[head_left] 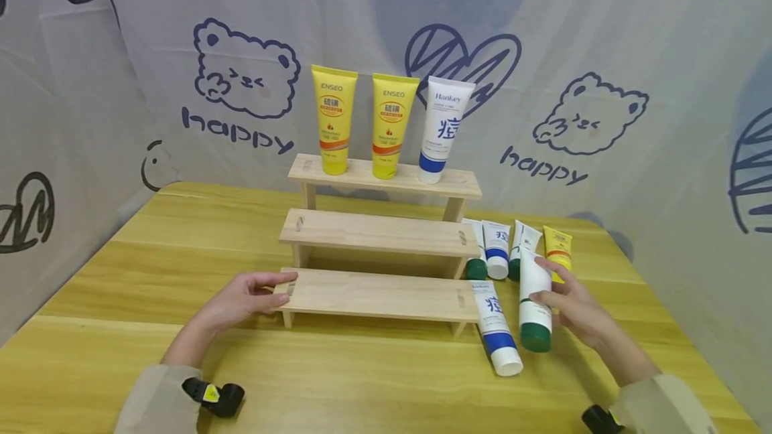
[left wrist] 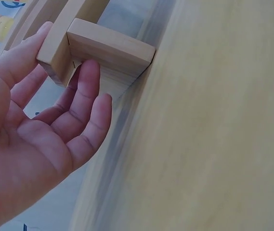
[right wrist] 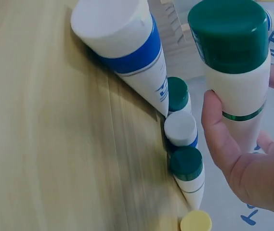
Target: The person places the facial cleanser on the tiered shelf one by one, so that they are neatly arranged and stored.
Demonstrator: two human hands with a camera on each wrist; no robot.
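Right of the three-tier wooden stand [head_left: 380, 292], the right hand [head_left: 575, 307] grips a green-capped white tube [head_left: 532, 280]; the left hand [head_left: 241, 298] pinches the stand's lowest left end, where a tug could topple the ENSEO tubes [head_left: 334, 119] on top.

The tiered stand [head_left: 376, 292] is made of smooth, matt wood; the counter [head_left: 350, 374] is surfaced in wood grain. Smooth plastic is seen in the tubes [head_left: 535, 286], glossy at the green cap [right wrist: 230, 38]; matt cloth, in the backdrop [head_left: 344, 25].
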